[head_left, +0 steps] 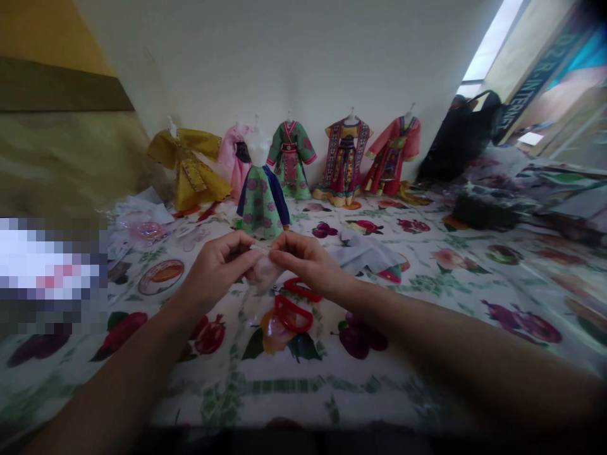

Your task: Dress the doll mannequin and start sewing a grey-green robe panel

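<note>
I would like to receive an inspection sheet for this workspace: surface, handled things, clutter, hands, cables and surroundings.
Surface: tablecloth printed with fruit and flowers.
Handled things: pale piece between the hands, material unclear; red-handled scissors lie just below it.
Clutter: clear packaging at left, whitish sheet right of the hands, heaped bags at far right.
Hands: left hand and right hand both pinch the pale piece.
Cables: nothing seen.
Surroundings: flowered green skirt on a form beyond the hands; five small outfits before a plain wall; black bag at right.
</note>
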### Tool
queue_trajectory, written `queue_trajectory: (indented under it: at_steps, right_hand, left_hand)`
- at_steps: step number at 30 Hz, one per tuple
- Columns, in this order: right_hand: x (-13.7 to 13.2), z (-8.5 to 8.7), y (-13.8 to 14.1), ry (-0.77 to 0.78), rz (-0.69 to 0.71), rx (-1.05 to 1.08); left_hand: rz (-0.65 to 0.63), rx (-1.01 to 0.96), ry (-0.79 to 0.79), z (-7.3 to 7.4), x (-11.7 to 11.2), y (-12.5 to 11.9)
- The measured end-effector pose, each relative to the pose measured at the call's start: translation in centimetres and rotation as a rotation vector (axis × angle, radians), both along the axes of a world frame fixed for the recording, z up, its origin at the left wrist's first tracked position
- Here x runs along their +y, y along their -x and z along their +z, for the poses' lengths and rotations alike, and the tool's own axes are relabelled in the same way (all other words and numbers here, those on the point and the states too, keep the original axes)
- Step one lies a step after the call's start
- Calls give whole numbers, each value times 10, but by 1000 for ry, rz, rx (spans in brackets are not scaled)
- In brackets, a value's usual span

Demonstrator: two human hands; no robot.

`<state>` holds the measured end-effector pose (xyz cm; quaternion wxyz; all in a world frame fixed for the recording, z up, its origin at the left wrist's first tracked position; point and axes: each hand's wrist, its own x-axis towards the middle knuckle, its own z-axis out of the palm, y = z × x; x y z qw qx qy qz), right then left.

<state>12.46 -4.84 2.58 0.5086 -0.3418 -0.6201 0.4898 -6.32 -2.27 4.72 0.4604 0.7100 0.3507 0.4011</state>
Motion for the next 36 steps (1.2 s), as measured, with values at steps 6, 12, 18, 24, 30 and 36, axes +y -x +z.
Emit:
queue_trajectory:
  at_steps: [6,12,18,24,30,36]
  right_hand:
    - [1,-1,1,-12,-63,2]
    - [3,-5,0,-9,-7,-33]
    - [1,19,-23,-177,-12,-629]
    - [-17,29,-24,-173,147,-1181]
    - [-20,26,-18,-120,91,-1221]
    - [-14,23,-28,-109,121,-1203]
  left_hand:
    - [2,-8,7,-2,5,2]
    - [53,5,-22,-1,4,3]
    - [116,-32,31,1,6,4]
    - [163,-74,88,2,11,6]
    - [169,-136,127,1,19,12]
    - [133,-288,327,9,24,22]
